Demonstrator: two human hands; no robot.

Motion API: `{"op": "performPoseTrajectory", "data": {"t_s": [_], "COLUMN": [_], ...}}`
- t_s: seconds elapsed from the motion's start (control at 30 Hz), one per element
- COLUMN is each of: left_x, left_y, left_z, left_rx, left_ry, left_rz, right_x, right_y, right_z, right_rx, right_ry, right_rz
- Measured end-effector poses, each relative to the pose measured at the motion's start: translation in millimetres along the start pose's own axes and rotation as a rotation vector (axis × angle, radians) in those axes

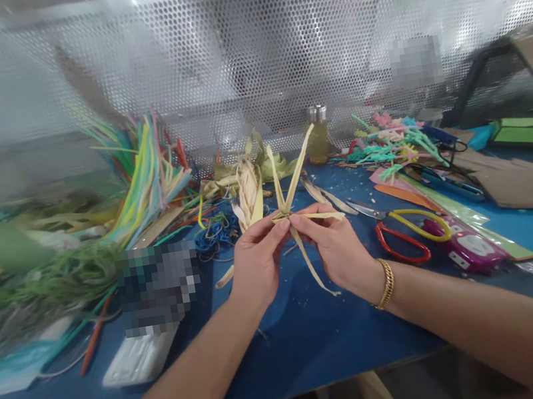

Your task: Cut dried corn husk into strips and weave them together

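Both hands meet over the middle of the blue table. Between their thumbs and fingertips is a small woven piece of pale husk strips [294,185], its loose ends sticking up, out to the right and down. My left hand [261,254] pinches its left side. My right hand [337,242], below a gold bracelet [388,283] on the wrist, pinches the right side. The fingers cover most of the woven knot. Just behind my left hand lies a bundle of dried corn husks [248,192]. Scissors [402,225] with one red and one yellow handle lie right of my right hand.
Colourful strips [143,172] and green cord [57,280] crowd the left, near a white device [142,357]. A bottle [319,137] stands before a perforated metal panel [266,38]. On the right are a purple gadget [471,248], cardboard [520,176] and pastel trimmings [396,138].
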State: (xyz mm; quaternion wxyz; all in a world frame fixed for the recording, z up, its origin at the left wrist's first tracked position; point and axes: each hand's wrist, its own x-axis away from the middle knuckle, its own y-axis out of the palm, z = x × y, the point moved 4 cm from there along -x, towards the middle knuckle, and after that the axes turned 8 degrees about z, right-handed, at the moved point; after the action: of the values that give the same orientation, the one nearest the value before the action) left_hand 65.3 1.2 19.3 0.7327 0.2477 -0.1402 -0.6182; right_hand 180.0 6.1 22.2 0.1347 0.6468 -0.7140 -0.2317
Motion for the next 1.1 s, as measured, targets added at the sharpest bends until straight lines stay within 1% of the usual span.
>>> {"op": "performPoseTrajectory", "data": {"t_s": [0.1,0.17,0.23,0.27,0.3,0.33,0.37,0.4,0.43,0.47,0.53,0.57,0.6,0.67,0.73,0.8,0.87,0.93,0.97,1.1], "left_x": [0.0,-0.8,-2.4,-3.6,-4.9,-6.3,-7.5,-8.6,-9.4,-9.9,-10.1,-9.8,-9.3,-8.1,-6.8,-5.7,-4.7,-3.8,-3.4,-2.6], "left_y": [0.1,-0.9,-3.1,-4.7,-6.5,-8.4,-10.2,-11.7,-12.8,-13.4,-13.5,-13.1,-12.6,-11.7,-11.1,-10.8,-10.1,-9.2,-8.9,-8.1], "left_z": [1.3,3.3,6.1,7.8,9.4,10.6,11.5,12.0,12.1,12.0,11.7,11.7,11.6,11.4,11.1,11.2,12.0,12.8,13.0,12.9], "left_rx": [0.001,-0.001,0.000,0.002,0.004,0.008,0.013,0.019,0.025,0.032,0.042,0.039,0.033,0.009,-0.020,-0.051,-0.087,-0.122,-0.138,-0.183], "left_ry": [-0.015,-0.038,-0.065,-0.075,-0.084,-0.093,-0.101,-0.111,-0.119,-0.125,-0.122,-0.117,-0.112,-0.107,-0.103,-0.089,-0.068,-0.053,-0.053,-0.062], "left_rz": [0.018,0.046,0.081,0.099,0.116,0.131,0.144,0.151,0.153,0.151,0.147,0.144,0.142,0.144,0.142,0.130,0.100,0.068,0.056,0.031], "right_x": [0.4,-1.2,-4.8,-7.1,-9.0,-9.7,-8.9,-6.9,-4.6,-2.8,0.2,1.3,2.3,4.7,7.4,7.9,4.6,-1.0,-3.7,-10.8], "right_y": [0.7,0.6,-2.7,-6.1,-10.3,-14.5,-16.9,-15.8,-11.9,-8.3,-3.3,-1.7,-0.5,1.8,3.9,5.1,4.0,1.4,0.1,-3.2], "right_z": [2.0,2.0,-4.1,-11.0,-20.7,-33.0,-45.3,-55.0,-60.2,-61.6,-58.4,-55.4,-52.5,-46.8,-43.0,-41.1,-39.8,-37.1,-35.1,-27.9], "right_rx": [0.003,0.048,0.124,0.175,0.236,0.310,0.433,0.588,0.755,0.908,1.117,1.175,1.207,1.232,1.214,1.146,1.037,0.914,0.848,0.632], "right_ry": [-0.005,-0.021,-0.097,-0.181,-0.306,-0.479,-0.670,-0.855,-1.002,-1.103,-1.213,-1.233,-1.241,-1.247,-1.253,-1.213,-1.099,-0.947,-0.869,-0.593], "right_rz": [-0.007,-0.040,-0.059,-0.047,-0.018,0.019,0.040,-0.003,-0.116,-0.230,-0.400,-0.443,-0.459,-0.447,-0.410,-0.342,-0.237,-0.137,-0.110,-0.103]}}
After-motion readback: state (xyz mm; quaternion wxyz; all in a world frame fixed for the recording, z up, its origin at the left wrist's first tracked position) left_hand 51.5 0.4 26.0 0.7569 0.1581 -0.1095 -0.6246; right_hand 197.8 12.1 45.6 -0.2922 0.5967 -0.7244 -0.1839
